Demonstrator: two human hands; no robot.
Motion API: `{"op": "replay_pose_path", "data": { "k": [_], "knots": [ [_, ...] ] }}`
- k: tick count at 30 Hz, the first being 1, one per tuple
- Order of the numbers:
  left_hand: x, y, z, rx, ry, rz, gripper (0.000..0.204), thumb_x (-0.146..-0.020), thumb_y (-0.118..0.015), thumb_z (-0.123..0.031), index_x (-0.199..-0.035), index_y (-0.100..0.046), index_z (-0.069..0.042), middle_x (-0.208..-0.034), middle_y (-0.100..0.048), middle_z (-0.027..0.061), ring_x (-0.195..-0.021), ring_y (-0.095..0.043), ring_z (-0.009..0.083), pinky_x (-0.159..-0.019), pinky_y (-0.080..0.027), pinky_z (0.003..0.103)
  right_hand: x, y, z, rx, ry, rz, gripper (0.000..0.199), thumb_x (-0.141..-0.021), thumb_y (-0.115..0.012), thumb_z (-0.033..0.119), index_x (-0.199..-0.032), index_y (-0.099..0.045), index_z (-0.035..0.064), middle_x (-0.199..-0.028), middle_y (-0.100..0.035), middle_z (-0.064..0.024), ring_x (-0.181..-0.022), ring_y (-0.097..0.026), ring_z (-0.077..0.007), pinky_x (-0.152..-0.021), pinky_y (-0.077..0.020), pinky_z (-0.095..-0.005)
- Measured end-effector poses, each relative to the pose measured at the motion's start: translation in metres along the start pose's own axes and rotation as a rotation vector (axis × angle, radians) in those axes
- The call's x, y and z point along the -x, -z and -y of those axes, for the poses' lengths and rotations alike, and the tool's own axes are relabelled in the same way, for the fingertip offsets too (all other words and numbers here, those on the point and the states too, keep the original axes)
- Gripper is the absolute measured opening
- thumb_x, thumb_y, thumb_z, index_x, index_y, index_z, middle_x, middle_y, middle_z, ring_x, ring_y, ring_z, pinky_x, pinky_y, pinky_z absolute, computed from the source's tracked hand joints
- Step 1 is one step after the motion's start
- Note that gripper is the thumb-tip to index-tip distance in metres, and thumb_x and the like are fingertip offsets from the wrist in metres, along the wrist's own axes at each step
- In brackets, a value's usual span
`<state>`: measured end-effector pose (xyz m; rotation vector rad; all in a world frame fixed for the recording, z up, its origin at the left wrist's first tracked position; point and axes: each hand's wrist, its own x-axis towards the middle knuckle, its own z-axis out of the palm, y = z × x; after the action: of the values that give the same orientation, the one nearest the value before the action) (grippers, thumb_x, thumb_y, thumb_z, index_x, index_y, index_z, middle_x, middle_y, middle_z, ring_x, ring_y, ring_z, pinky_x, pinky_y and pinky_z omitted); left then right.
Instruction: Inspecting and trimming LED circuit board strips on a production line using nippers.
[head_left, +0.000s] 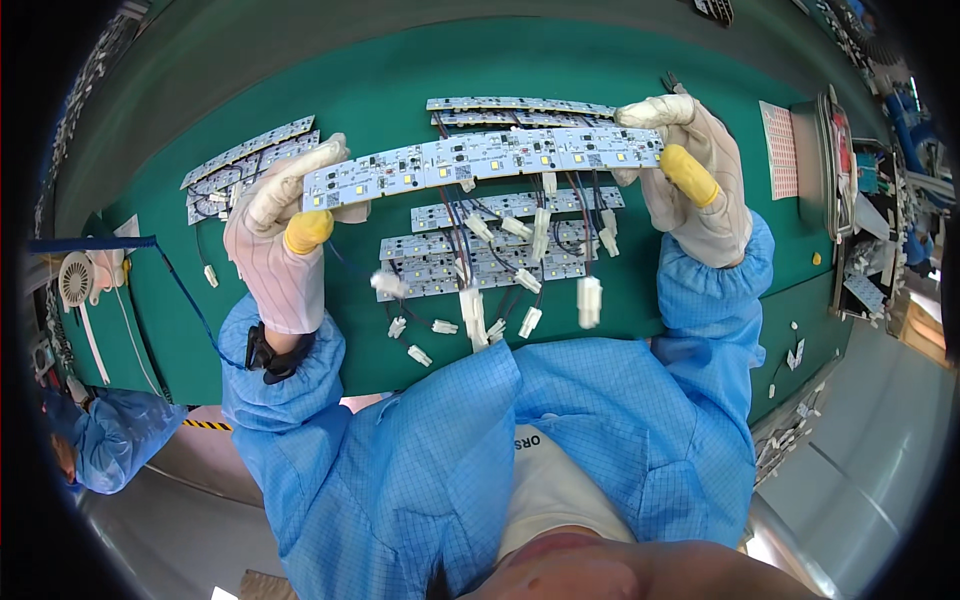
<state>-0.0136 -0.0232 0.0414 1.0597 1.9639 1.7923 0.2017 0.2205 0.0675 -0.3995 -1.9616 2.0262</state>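
A long white LED circuit board strip [490, 158] is held up level between my two gloved hands, above the green bench mat. My left hand [290, 205], in a white glove with a yellow thumb tip, pinches its left end. At the right end, my right hand [690, 165], gloved the same way, grips the board with its thumb on the face. Wires with white plug connectors [590, 300] dangle below the strip. Under and behind it lie more LED boards: a lower group [440, 283], a far pair [520, 104] and a left stack [250, 150], partly hidden by my left hand.
A blue coiled cord [190, 300] runs to a black wrist strap [275, 352] on my left wrist. A small white fan [78, 280] stands at the left. On the right are a sheet of pink labels [779, 150] and a metal bin [825, 165]. A co-worker's blue sleeve [125, 430] shows lower left.
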Motion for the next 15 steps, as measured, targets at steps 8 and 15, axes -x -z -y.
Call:
{"op": "replay_pose_path", "data": {
  "k": [8,15],
  "knots": [
    [0.0035,-0.0027,0.0051,0.104,-0.049,-0.013,0.056,-0.077,-0.07,-0.035,-0.115,-0.055,0.004,-0.103,-0.065,0.0168,-0.076,-0.066,0.0176,-0.067,-0.054,0.024,-0.0017,-0.0081,-0.0068,-0.091,0.174,-0.07,0.039,-0.081,-0.065,0.023,-0.11,-0.053,-0.0008,-0.084,-0.062,-0.0048,-0.043,-0.037,0.0004,-0.038,-0.0257,-0.0135],
    [0.0066,-0.0043,0.002,0.146,-0.05,-0.028,0.06,-0.074,-0.071,-0.038,-0.114,-0.056,0.005,-0.105,-0.063,0.0186,-0.078,-0.066,0.0191,-0.066,-0.055,0.026,-0.0025,-0.0057,-0.0097,-0.042,0.162,-0.055,0.042,-0.082,-0.063,0.026,-0.112,-0.052,-0.0018,-0.083,-0.06,-0.0031,-0.042,-0.035,0.0006,-0.038,-0.0243,-0.0137]
  ]
}}
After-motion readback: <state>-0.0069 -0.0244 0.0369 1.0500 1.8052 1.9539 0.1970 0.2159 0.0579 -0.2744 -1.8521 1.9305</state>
